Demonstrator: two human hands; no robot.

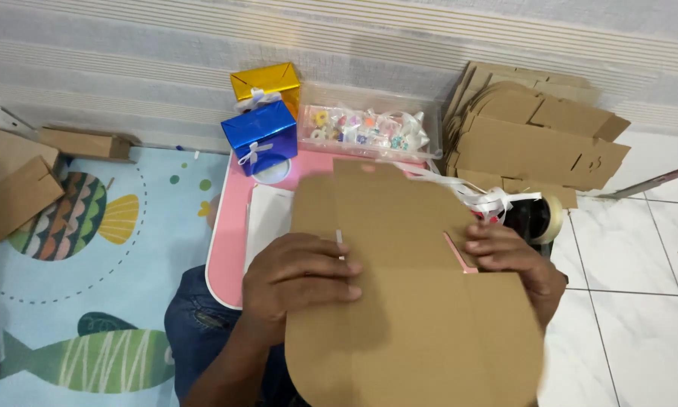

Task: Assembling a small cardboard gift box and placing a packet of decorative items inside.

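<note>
Cardboard blank [418, 301]: large flat die-cut sheet, held near centre over pink table [230, 226]. Judged light, thin, stiff along panels, bends readily at creases; edges give best hold.

Left hand [297, 283]: on sheet's left edge, fingers curled over front face, closed on it.

Right hand [516, 264]: at right edge by slot, fingers bent, gripping sheet.

Far: flat box stack [539, 132] right; blue gift box [262, 134], gold gift box [267, 81] left.
</note>
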